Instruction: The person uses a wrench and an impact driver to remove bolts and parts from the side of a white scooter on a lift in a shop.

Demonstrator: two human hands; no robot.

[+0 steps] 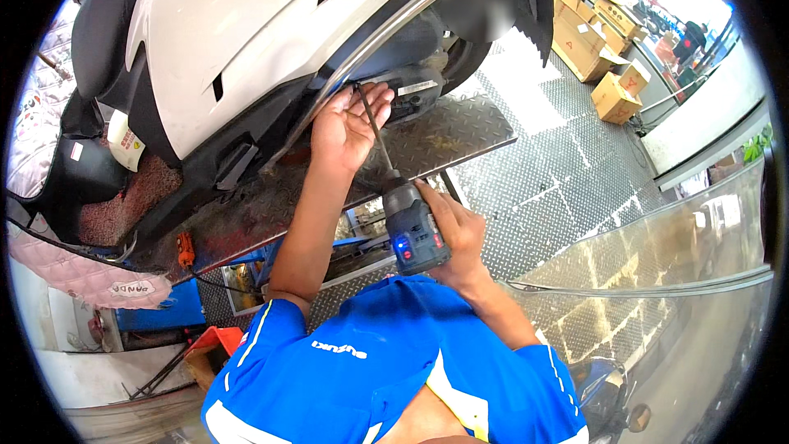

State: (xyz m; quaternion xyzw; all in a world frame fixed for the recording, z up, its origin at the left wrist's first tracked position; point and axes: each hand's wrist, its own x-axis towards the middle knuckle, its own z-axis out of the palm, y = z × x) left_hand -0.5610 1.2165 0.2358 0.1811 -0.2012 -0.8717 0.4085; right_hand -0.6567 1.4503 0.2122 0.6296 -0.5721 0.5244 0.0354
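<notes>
lettering (339,349) on blue shirt (370,386), pink quilt (90,274), perhaps tag (125,141)

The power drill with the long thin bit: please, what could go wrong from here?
The bit of the power drill in the right hand runs right by the left hand; if it slips while turning, it might scrape the fingers.
Its tip is also near the silver tube on the scooter, so a slip could perhaps scratch that.
</notes>
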